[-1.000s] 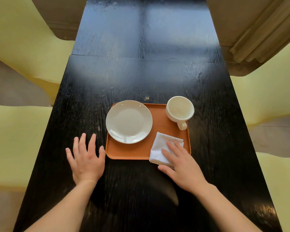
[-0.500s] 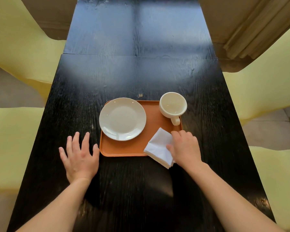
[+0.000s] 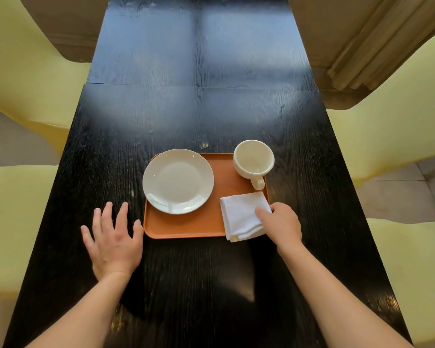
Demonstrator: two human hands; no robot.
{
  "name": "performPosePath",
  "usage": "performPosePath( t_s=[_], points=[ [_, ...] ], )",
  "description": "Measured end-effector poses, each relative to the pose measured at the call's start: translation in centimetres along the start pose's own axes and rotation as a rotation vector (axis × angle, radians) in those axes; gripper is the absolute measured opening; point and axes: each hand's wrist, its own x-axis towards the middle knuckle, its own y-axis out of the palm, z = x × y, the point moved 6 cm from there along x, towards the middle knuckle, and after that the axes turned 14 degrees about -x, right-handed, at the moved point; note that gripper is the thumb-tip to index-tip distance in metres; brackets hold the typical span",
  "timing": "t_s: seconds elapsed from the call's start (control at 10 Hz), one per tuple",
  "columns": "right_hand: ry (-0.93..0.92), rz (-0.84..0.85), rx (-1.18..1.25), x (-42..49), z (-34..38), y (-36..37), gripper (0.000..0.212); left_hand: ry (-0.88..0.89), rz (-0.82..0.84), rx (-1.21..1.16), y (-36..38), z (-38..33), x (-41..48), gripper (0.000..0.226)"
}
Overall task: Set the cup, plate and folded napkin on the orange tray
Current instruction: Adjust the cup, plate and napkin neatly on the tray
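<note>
napkin squared up on the tray, setting nearly done

the right hand has drawn back to the napkin's right edge. a second ago it lay flat across the cloth, and half a second ago the cloth sat skewed like a diamond; now the folded napkin lies roughly square in the near right corner of the orange tray, with its near edge hanging a little over the tray's front rim. the thumb and fingers of that hand are pinched together on the napkin's right side, thumb on top, the rest tucked under or behind where i cannot see them.

the left hand has not shifted: it rests flat on the black table, fingers spread apart, holding nothing, its thumb just beside the tray's left rim.

the plate sits on the left half of the tray, its far left edge overhanging the rim slightly. the cup stands upright at the far right corner, handle pointing toward the napkin and just short of it; whether its base is wholly inside the rim i cannot tell.

to my eye all three pieces are on the tray, and what remains is a small nudge of the napkin farther in, then letting go. pull too hard and the fold could open.
</note>
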Motion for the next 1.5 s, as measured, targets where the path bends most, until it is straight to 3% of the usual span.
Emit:
performPosePath(
  t_s=[0.2,0.3,0.4,0.5,0.8,1.0,1.3,1.4,1.5],
  points=[
    [0.106,0.112,0.194,-0.6,-1.2,0.8,0.039,-0.001,0.0,-0.001,0.0,0.0,0.0,0.055],
    [0.249,0.27,0.485,-1.2,-1.5,1.4,0.021,-0.005,0.006,0.002,0.0,0.0,0.1,0.055],
    [0.166,0.215,0.436,-0.8,-0.7,1.5,0.014,-0.005,0.008,0.004,-0.1,-0.1,0.1,0.055],
    [0.047,0.093,0.208,-0.4,0.1,1.1,0.016,-0.003,0.009,0.012,-0.1,-0.1,0.1,0.055],
    [-0.105,-0.107,-0.022,-1.0,-0.3,-1.2,0.027,0.003,0.003,0.015,-0.1,-0.2,0.0,0.055],
    [-0.429,-0.338,-0.18,-3.2,0.9,-1.6,0.019,0.003,-0.003,0.013,-0.1,-0.1,0.1,0.055],
    [-0.461,-0.326,-0.299,-3.1,1.8,-0.4,0.013,0.029,-0.015,0.011,0.0,0.1,0.1,0.062],
    [-0.613,-0.432,-0.325,-3.8,3.4,-0.8,0.021,0.029,-0.01,0.02,0.0,0.1,0.1,0.061],
    [-0.79,-0.308,-0.433,-4.2,5.3,0.9,0.041,0.027,-0.009,0.029,0.2,0.2,0.0,0.055]
  ],
)
